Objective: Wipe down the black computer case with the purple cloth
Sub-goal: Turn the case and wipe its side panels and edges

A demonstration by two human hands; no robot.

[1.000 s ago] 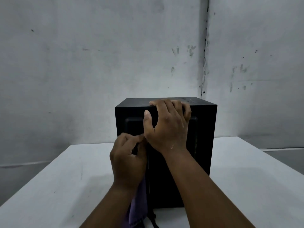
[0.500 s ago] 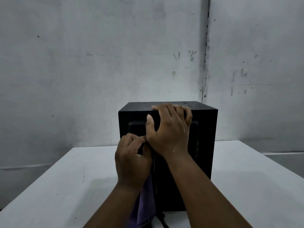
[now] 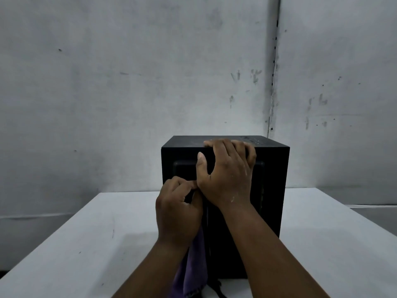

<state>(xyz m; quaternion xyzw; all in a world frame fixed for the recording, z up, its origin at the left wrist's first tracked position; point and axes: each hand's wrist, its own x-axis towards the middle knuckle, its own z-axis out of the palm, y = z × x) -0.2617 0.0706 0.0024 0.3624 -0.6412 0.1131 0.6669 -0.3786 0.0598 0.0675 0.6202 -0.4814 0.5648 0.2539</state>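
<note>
The black computer case (image 3: 272, 190) stands upright on the white table (image 3: 86, 244), its near face towards me. My right hand (image 3: 227, 175) grips the case's top near edge, fingers curled over the top and thumb on the face. My left hand (image 3: 178, 214) is curled in front of the case's lower left face and holds the purple cloth (image 3: 194, 269), which hangs down below the wrist. The part of the cloth inside the fist is hidden.
A grey stained wall (image 3: 129, 82) rises close behind the table, with a vertical seam at the right. A dark strap or cable (image 3: 217, 289) lies at the case's foot near the table's front edge.
The view has shifted a little, so the case and hands sit slightly lower and to the right. Both hands keep their hold; the left hand has barely moved against the case.
</note>
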